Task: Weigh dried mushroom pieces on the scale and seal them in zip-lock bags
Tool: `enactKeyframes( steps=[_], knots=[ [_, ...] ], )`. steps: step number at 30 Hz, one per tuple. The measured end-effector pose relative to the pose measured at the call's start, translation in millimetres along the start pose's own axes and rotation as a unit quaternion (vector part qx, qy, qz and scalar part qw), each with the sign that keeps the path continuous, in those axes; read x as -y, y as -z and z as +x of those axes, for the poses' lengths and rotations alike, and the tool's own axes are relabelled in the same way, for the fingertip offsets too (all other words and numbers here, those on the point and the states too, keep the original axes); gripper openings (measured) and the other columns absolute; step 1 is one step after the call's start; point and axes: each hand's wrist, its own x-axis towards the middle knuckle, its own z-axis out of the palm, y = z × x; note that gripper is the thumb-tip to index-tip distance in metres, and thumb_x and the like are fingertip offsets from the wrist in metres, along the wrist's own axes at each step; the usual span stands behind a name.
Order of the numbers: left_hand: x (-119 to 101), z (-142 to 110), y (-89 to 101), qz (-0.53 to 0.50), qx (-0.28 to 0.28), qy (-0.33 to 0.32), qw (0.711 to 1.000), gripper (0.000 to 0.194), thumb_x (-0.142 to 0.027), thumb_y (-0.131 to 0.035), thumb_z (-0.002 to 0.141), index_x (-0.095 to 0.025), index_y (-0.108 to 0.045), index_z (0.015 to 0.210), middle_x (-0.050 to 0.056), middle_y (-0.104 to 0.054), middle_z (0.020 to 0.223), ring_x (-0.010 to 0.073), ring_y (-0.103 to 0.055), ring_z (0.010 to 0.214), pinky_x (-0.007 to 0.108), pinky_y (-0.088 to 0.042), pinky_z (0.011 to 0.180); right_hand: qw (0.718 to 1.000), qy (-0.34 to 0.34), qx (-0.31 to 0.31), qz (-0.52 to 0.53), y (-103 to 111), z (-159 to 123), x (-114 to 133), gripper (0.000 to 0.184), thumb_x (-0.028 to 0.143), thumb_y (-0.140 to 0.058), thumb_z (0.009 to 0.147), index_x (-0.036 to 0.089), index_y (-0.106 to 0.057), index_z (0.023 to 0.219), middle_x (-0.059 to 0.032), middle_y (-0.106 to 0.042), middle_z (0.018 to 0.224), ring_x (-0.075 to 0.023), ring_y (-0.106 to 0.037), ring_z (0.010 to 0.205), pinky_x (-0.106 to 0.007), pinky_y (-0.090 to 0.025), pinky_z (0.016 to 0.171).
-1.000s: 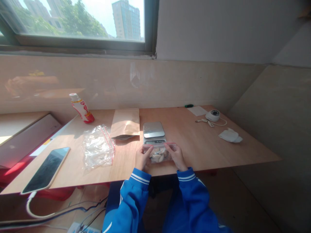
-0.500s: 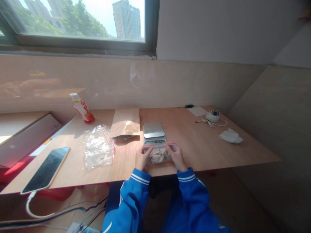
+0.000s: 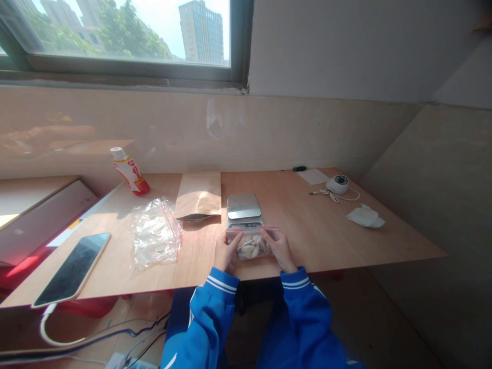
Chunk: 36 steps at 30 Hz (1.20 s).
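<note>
A clear zip bag (image 3: pixel 251 247) with a red seal strip holds several pale, beige pieces whose kind I cannot make out. My left hand (image 3: pixel 226 249) pinches its top edge on the left side, and my right hand (image 3: pixel 282 248) pinches the same edge on the right. Just beyond the bag stands a kitchen scale (image 3: pixel 243 206) with a silver plate; its small display peeks over the seal. To the left of the scale lies a brown paper pouch (image 3: pixel 200 195), its mouth towards me. A pile of clear zip bags (image 3: pixel 154 236) rests farther left.
A smartphone (image 3: pixel 73 269) with a white cable lies at the table's left edge. Behind it stands a red and white bottle (image 3: pixel 130 171). On the right are a white round device (image 3: pixel 337 184) with a cord, a crumpled white tissue (image 3: pixel 366 216) and white paper (image 3: pixel 313 177).
</note>
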Motion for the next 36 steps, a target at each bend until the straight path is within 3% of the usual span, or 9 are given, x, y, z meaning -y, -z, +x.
enactKeyframes(
  steps=[5, 12, 22, 28, 36],
  knots=[
    [-1, -1, -0.5, 0.011, -0.012, 0.004, 1.0, 0.037, -0.04, -0.075, 0.064, -0.012, -0.068, 0.087, 0.008, -0.071, 0.082, 0.0221, -0.067, 0.082, 0.031, -0.052, 0.074, 1.0, 0.001, -0.024, -0.019, 0, 0, 0, 0.035, 0.048, -0.073, 0.067, 0.016, -0.071, 0.079, -0.0063, -0.073, 0.077, -0.0213, -0.068, 0.075, -0.033, -0.054, 0.07],
    [-7, -4, -3.0, 0.009, -0.02, 0.007, 1.0, 0.033, -0.038, -0.076, 0.061, -0.012, -0.068, 0.078, 0.008, -0.071, 0.077, 0.0218, -0.067, 0.078, 0.03, -0.052, 0.07, 0.999, 0.008, -0.026, -0.023, 2, 1, -6, 0.033, 0.046, -0.073, 0.068, 0.016, -0.071, 0.081, -0.0064, -0.073, 0.08, -0.0214, -0.068, 0.078, -0.033, -0.054, 0.073],
    [-12, -7, -4.4, 0.001, -0.017, 0.021, 1.0, 0.034, -0.038, -0.077, 0.061, -0.012, -0.069, 0.081, 0.008, -0.072, 0.079, 0.0218, -0.068, 0.081, 0.03, -0.053, 0.073, 1.0, 0.004, -0.019, -0.017, 1, 0, -1, 0.031, 0.045, -0.072, 0.069, 0.017, -0.071, 0.082, -0.0064, -0.073, 0.083, -0.0213, -0.068, 0.082, -0.033, -0.053, 0.077],
    [-10, -6, -2.1, -0.015, 0.022, 0.024, 0.999, 0.046, -0.041, -0.076, 0.062, -0.013, -0.069, 0.099, 0.01, -0.072, 0.09, 0.0243, -0.068, 0.087, 0.034, -0.054, 0.077, 1.0, -0.008, -0.005, -0.004, 0, -1, 7, 0.033, 0.046, -0.073, 0.068, 0.017, -0.072, 0.085, -0.0078, -0.074, 0.086, -0.0227, -0.068, 0.086, -0.035, -0.053, 0.079],
    [-2, -4, 0.3, 0.009, 0.03, 0.006, 0.999, 0.039, -0.041, -0.075, 0.065, -0.013, -0.069, 0.091, 0.011, -0.072, 0.09, 0.0246, -0.067, 0.089, 0.035, -0.053, 0.08, 1.0, -0.016, 0.012, 0.002, 1, 0, 2, 0.041, 0.049, -0.071, 0.07, 0.017, -0.072, 0.096, -0.0081, -0.074, 0.089, -0.0236, -0.069, 0.085, -0.036, -0.054, 0.078]
  ],
)
